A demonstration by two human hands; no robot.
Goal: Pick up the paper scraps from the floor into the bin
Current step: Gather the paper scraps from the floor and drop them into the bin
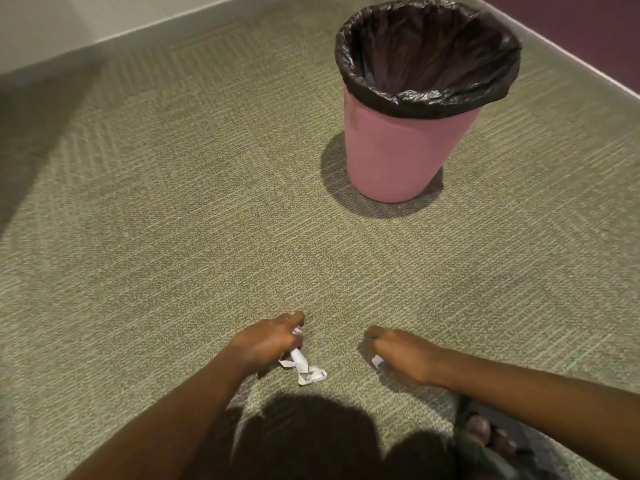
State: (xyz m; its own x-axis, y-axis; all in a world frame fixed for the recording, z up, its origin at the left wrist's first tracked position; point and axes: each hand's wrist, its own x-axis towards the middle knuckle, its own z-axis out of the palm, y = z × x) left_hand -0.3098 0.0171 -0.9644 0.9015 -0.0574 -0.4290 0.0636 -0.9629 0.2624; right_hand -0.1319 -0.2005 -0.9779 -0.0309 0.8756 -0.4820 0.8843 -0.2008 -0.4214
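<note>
Left hand [266, 344] is gripping a bunch of crumpled white paper strips [304, 367], the ends dangling onto the greenish-grey carpet [173, 237]. Right hand [401, 355] is low on the carpet, fingers curled over a small white paper scrap [376, 360] peeking out underneath. The round pink plastic bin [398, 157] with its black bag liner [426, 50] stands well apart, toward the carpet's far right corner.

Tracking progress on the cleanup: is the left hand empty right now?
No, the left hand grips a crumpled white paper scrap that hangs down from it above the carpet.
</note>
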